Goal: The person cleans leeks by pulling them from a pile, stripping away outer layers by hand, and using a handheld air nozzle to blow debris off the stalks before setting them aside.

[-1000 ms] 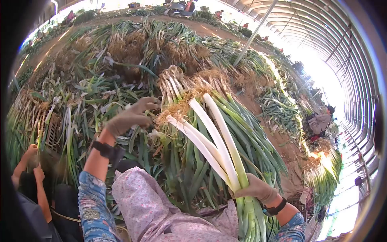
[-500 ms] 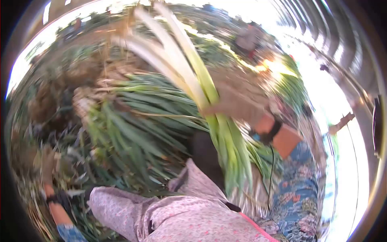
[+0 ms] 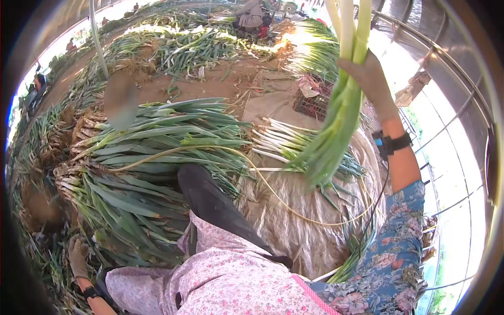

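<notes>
Raised at the upper right, my gloved right hand (image 3: 367, 79) is wrapped round a few leeks (image 3: 344, 105). Their pale stalks point up past the top edge and the green leaves hang down. My gloved left hand (image 3: 79, 256) is low at the left, its fingers curled in beside scattered leaves; what they hold, if anything, is hidden. Between the two hands lies a big pile of untrimmed leeks (image 3: 152, 142), roots to the left. Cleaned leeks with white stalks (image 3: 275, 137) lie on a plastic sheet (image 3: 283, 210) below the raised ones.
A plastic crate (image 3: 312, 100) stands beyond the sheet. More leeks (image 3: 310, 47) are heaped behind it, and another person (image 3: 251, 14) sits at the back. A thin yellowish strand (image 3: 273, 191) curves across the sheet. A metal post (image 3: 98, 42) rises at the left.
My right hand has moved up and to the right with the leeks, away from over the pile. My left hand remains low at the left. The view has shifted, showing the cleaned leeks and crate.
</notes>
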`<action>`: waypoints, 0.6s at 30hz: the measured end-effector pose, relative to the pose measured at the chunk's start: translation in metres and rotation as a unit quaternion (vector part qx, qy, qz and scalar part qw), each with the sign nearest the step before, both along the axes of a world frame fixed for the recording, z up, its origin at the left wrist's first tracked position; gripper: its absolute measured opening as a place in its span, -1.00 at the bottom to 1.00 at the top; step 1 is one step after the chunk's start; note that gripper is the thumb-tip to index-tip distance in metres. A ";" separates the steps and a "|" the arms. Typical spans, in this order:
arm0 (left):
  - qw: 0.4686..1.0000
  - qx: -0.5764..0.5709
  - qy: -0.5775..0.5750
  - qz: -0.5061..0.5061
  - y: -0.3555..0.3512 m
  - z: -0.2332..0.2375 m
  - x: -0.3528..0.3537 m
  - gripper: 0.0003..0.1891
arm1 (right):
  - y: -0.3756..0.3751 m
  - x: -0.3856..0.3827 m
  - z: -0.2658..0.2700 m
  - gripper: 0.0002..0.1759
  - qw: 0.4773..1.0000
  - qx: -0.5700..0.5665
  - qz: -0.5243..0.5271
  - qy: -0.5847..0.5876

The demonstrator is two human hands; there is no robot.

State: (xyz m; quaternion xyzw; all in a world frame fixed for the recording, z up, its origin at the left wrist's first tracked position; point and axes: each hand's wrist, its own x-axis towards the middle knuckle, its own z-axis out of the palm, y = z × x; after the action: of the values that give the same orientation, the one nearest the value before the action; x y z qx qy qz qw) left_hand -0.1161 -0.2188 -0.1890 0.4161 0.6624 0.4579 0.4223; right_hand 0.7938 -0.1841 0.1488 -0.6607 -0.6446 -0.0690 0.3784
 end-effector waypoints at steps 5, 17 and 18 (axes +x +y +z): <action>0.998 -0.002 0.048 -0.029 0.008 0.025 0.041 -0.77 | 0.013 0.037 -0.079 -0.50 0.989 -0.040 0.004 -0.142; 0.975 0.015 0.099 0.197 -0.107 0.058 0.055 -0.76 | 0.149 -0.069 -0.310 -0.52 0.972 -0.137 0.161 -0.098; 0.970 0.005 0.097 0.221 -0.128 0.045 0.039 -0.74 | 0.149 -0.126 -0.292 -0.65 0.965 -0.039 0.256 -0.042</action>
State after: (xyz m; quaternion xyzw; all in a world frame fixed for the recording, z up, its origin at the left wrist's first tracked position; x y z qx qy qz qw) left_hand -0.0770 -0.3466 -0.1442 0.3039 0.7738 0.5002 0.2423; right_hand 0.6675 -0.0352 -0.1431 -0.4849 -0.8096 0.0275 0.3296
